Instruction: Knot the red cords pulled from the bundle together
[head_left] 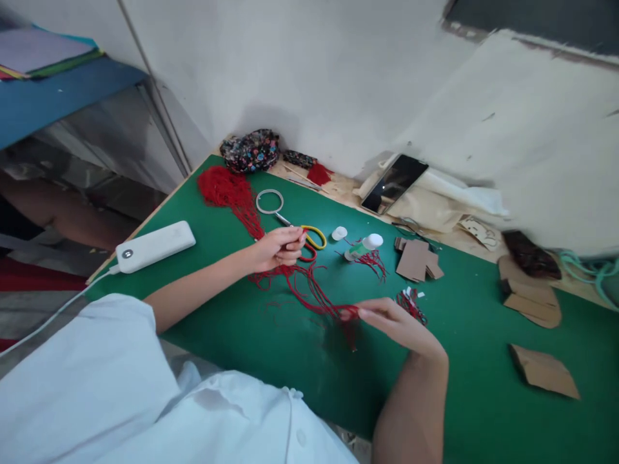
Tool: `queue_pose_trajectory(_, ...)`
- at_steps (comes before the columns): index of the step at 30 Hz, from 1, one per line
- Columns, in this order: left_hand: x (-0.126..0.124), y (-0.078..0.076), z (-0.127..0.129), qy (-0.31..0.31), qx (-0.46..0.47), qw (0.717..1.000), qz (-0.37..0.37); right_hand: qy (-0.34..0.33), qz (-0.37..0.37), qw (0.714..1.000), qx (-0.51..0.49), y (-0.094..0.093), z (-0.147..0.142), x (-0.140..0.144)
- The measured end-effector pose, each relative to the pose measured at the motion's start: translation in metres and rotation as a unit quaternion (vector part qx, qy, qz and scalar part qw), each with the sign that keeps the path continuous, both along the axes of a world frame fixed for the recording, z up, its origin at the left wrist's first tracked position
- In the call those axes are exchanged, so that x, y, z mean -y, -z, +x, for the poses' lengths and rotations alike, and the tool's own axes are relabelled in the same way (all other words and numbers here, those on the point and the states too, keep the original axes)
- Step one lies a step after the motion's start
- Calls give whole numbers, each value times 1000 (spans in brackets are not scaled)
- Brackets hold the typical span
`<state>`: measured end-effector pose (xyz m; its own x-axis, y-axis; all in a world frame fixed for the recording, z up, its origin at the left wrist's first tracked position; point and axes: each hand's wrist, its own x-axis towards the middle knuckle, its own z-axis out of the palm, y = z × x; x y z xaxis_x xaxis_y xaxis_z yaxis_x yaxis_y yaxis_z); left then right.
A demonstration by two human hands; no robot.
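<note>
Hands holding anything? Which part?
Both hold the red threads: left hand grips the upper end near the scissors, right hand pinches the lower end.

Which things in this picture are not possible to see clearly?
Head view only:
- Left hand fingertips: curled under; grip on the red threads unclear.
- Scissors: partly behind the left hand.
- Right hand: blurred where it meets the threads.
- Glue bottle label: too small.
- Phone screen: dark.

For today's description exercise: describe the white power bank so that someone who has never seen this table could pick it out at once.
Start at the green mat covering the table and go to its left edge. There the white power bank lies flat, left of the left hand. It is the only smooth white block there, with a round button and a white cable trailing off its end.
</note>
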<state>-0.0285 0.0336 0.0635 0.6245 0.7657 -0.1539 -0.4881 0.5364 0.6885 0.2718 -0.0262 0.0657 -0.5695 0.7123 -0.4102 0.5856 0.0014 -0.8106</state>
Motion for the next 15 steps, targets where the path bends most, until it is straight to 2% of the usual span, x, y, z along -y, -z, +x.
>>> queue_pose_trajectory(2,7,19,1,15,-26,999,-19,70,89,988,104,15,-9,-7)
queue_pose_trajectory(4,15,32,4,17,-44,999,-22,107,189,963,161,29,-18,-13)
queue_pose_trajectory(7,31,47,11,2,-53,999,-5,135,327,920,172,42,-35,-16)
queue_pose_trajectory(8,37,51,13,13,-61,998,10,142,364,907,158,44,-43,-16)
queue_pose_trajectory(11,53,58,17,84,-131,983,102,120,435,883,126,49,-71,-11)
queue_pose_trajectory(15,60,58,14,136,-252,905,314,83,460,872,143,58,-100,-4)
